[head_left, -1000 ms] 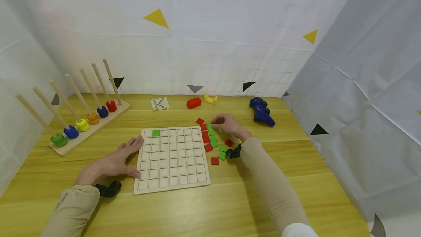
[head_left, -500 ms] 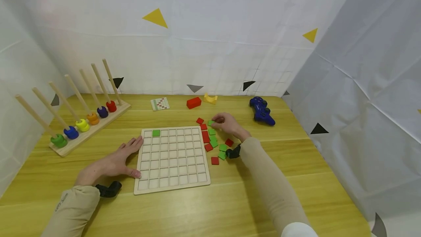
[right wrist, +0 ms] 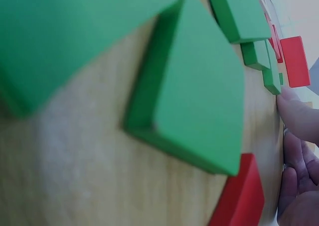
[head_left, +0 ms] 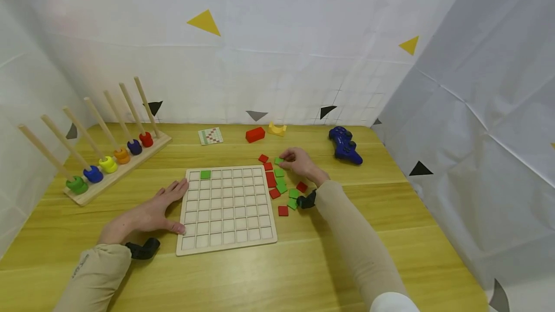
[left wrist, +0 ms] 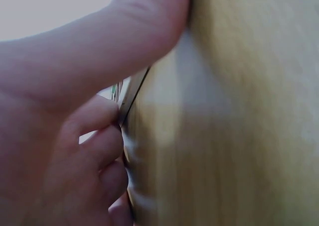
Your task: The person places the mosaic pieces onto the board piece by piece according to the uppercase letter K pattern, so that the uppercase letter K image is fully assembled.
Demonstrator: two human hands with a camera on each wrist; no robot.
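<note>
The right hand (head_left: pixel 299 162) curls its fingers in a pinching grip on a green tile (head_left: pixel 278 161) at the far end of the loose red and green tiles (head_left: pixel 282 188), just beyond the board's (head_left: pixel 226 208) right edge, mid-counter. The left hand (head_left: pixel 147 213) lies flat with straight fingers on the counter (head_left: pixel 269 273), thumb and fingertips touching the board's left edge and gripping nothing. One green square (head_left: pixel 205 175) sits in the board's far row, second cell from the left. A peg rack (head_left: pixel 117 167) stands at the left edge, a gamepad (head_left: pixel 345 145) toward the far right. The left wrist view shows fingers (left wrist: pixel 99 151) against the board's edge (left wrist: pixel 130 94). The right wrist view shows green tiles (right wrist: pixel 199 106) close up, fingertips (right wrist: pixel 299 116) touching one farther off.
</note>
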